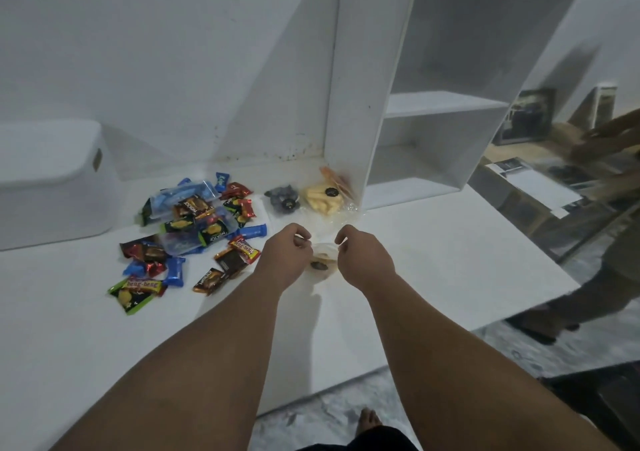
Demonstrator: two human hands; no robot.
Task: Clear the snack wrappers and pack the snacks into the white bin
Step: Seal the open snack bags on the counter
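My left hand point(285, 248) and my right hand point(360, 251) both pinch the top edge of a clear plastic snack bag point(322, 258) with a dark round sticker, held between them just above the white table point(433, 263). Left of my hands lies a pile of wrapped snacks point(194, 222) in red, blue, green and brown wrappers. Behind my hands rest a clear pack of dark cookies point(282, 198) and a clear pack of yellow biscuits point(323, 198). The white bin point(52, 187) stands at the table's far left with its lid on.
A white shelf unit point(367, 111) stands upright on the table behind the biscuit packs. Another person's leg and sandalled foot point(554, 312) are on the floor at the right. Boxes point(530, 187) sit beyond the table's right edge. My bare foot point(369, 419) shows below.
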